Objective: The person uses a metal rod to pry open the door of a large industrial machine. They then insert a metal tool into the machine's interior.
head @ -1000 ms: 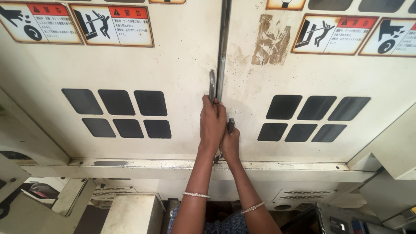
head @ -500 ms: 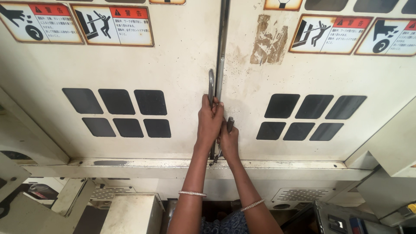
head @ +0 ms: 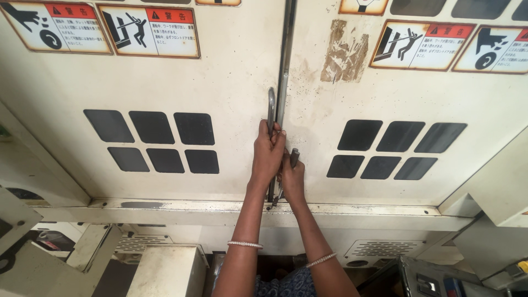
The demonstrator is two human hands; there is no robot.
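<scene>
Two hands meet at the seam between two cream machine doors. The left hand (head: 268, 151) has its fingers (head: 276, 133) wrapped tight round the left handle (head: 271, 107), a grey metal bar standing upright just left of the seam. The right hand (head: 292, 177), lower and touching the left, closes round the right handle (head: 294, 157), of which only a short dark stub shows above the knuckles. Each wrist wears one thin beaded bracelet, two in all.

Twelve dark rounded squares mark the doors: six on the left door (head: 220, 82), in two rows of three, and six on the right door (head: 495, 104), slanted the same way. Four rectangular warning labels, white with red headers and black pictograms, run along the top: two on the left door, two on the right. Parts of more labels are cut off at the upper edge. One torn brown patch (head: 341, 52) of old sticker sits right of the seam. Below the doors runs one scuffed cream ledge (head: 165, 209).
</scene>
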